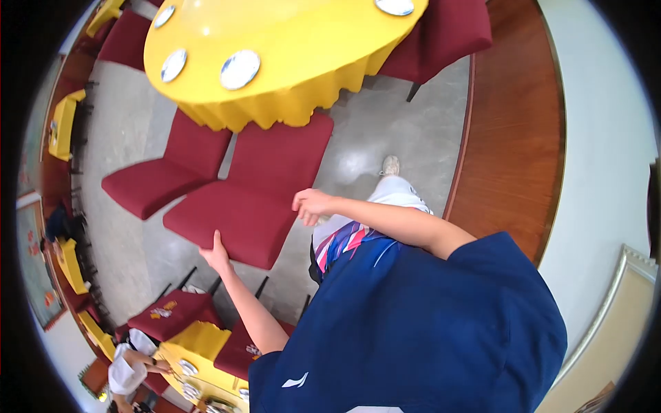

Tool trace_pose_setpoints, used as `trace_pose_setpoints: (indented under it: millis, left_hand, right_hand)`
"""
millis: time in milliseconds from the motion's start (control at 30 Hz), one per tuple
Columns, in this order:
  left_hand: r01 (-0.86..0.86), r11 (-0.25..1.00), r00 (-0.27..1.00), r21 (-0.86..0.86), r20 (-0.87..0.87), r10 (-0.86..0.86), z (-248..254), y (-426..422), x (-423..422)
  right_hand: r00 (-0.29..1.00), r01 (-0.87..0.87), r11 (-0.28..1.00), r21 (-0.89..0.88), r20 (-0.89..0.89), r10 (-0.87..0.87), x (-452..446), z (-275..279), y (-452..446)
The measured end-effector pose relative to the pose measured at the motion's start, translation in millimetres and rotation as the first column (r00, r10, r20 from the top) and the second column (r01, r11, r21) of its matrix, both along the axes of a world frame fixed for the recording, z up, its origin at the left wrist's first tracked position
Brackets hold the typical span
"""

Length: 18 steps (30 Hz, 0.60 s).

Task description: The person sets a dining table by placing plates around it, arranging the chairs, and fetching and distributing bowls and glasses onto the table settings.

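A dark red upholstered chair (231, 217) stands in front of me, pushed against the yellow cloth of a round table (289, 58). My left hand (217, 255) grips the near edge of its panel, thumb on top and fingers partly hidden behind the edge. My right hand (313, 204) hovers beside the chair's right edge, its fingers loosely bent and slightly apart, with nothing seen in them. Whether its fingertips brush the fabric I cannot tell. Another red chair (169, 172) sits close on the left.
White-and-blue plates (240, 69) lie on the table. More red chairs (441, 34) surround it. A brown wood panel (513, 124) runs along the right. Behind, at lower left, a person in white (127, 368) leans over another yellow table (200, 344). Grey floor (351, 158) lies between.
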<state>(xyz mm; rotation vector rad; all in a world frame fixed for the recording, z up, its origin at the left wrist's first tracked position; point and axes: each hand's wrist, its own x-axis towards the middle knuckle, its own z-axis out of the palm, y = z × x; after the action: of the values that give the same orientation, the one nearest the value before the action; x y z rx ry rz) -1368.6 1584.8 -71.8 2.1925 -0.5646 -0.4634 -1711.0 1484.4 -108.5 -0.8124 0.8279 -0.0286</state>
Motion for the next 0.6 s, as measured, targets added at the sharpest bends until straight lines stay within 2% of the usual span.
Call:
trace_pose_setpoints:
  millis: [33, 67, 133, 167, 200, 233, 267, 300, 333, 367, 400, 433, 500, 533, 567, 600]
  left_hand:
    - [-0.035, 0.999, 0.999, 0.021, 0.036, 0.035, -3.7, -1.0, -5.7]
    - [-0.068, 0.997, 0.995, 0.047, 0.076, 0.064, -2.9, -0.2, -13.4]
    - [-0.180, 0.956, 0.940, 0.232, 0.327, 0.098, 9.0, -6.0, -50.4]
    - [-0.269, 0.883, 0.878, 0.385, 0.476, 0.060, 7.3, -10.7, -65.7]
    - [-0.383, 0.778, 0.791, 0.498, 0.611, -0.002, 4.7, -18.6, -88.2]
    - [-0.484, 0.673, 0.651, 0.559, 0.744, -0.151, 24.2, -38.2, -142.8]
    - [-0.596, 0.571, 0.489, 0.565, 0.819, -0.300, 41.1, -63.5, -193.0]
    - [-0.328, 0.605, 0.657, 0.725, 0.636, -0.405, 37.3, -85.6, -194.7]
    - [-0.035, 0.574, 0.749, 0.818, 0.402, -0.527, 27.4, -99.7, -192.3]
    - [0.226, 0.736, 0.925, 0.639, 0.097, -0.368, 5.1, -122.0, -211.7]
    - [0.345, 0.871, 0.926, 0.349, -0.280, -0.255, -15.0, -150.2, -238.7]
    - [0.388, 0.878, 0.879, 0.279, -0.400, -0.262, -27.2, -181.4, -282.4]
    - [0.633, 0.719, 0.760, 0.286, -0.405, -0.508, -43.9, -248.7, -368.2]
    - [0.764, 0.583, 0.645, 0.278, -0.364, -0.672, -53.5, -283.6, -410.9]
    - [0.758, 0.651, 0.609, 0.027, -0.387, -0.692, -63.5, -306.9, -467.7]
    - [0.899, 0.343, 0.420, 0.273, -0.314, -0.852, -31.2, -340.3, -527.7]
  right_hand:
    - [0.998, 0.036, 0.999, -0.004, 0.058, -0.035, -38.3, -18.6, -12.5]
    - [0.980, 0.089, 0.993, 0.083, 0.169, -0.102, -82.5, -27.0, -26.1]
    - [0.965, 0.196, 0.977, 0.083, 0.161, -0.207, -176.9, -36.3, -53.9]
    - [0.929, 0.309, 0.944, 0.116, 0.177, -0.326, -231.8, -33.5, -65.0]
    - [0.902, 0.409, 0.912, 0.019, 0.142, -0.407, -283.3, -40.7, -71.2]
    - [0.860, 0.505, 0.863, -0.010, 0.087, -0.502, -338.2, -43.4, -80.2]
    - [0.788, 0.610, 0.788, 0.087, 0.045, -0.615, -393.5, -39.4, -82.3]
    - [0.742, 0.667, 0.734, 0.128, -0.035, -0.669, -448.2, -26.6, -79.7]
    - [0.662, 0.743, 0.640, 0.196, -0.077, -0.745, -502.7, -30.4, -77.6]
    - [0.581, 0.800, 0.535, 0.272, -0.133, -0.803, -548.3, -36.1, -72.8]
    - [0.523, 0.850, 0.486, 0.205, -0.211, -0.826, -582.6, -31.6, -66.2]
    - [0.457, 0.889, 0.441, 0.122, -0.278, -0.845, -613.5, -22.0, -71.0]
    - [0.408, 0.913, 0.394, 0.106, -0.260, -0.875, -654.0, 4.1, -89.7]
    - [0.379, 0.925, 0.366, 0.098, -0.246, -0.892, -670.1, 9.1, -98.5]
    - [0.359, 0.933, 0.343, 0.109, -0.257, -0.897, -681.3, 12.3, -110.4]
    - [0.351, 0.935, 0.352, 0.038, -0.233, -0.907, -690.6, 12.3, -132.2]
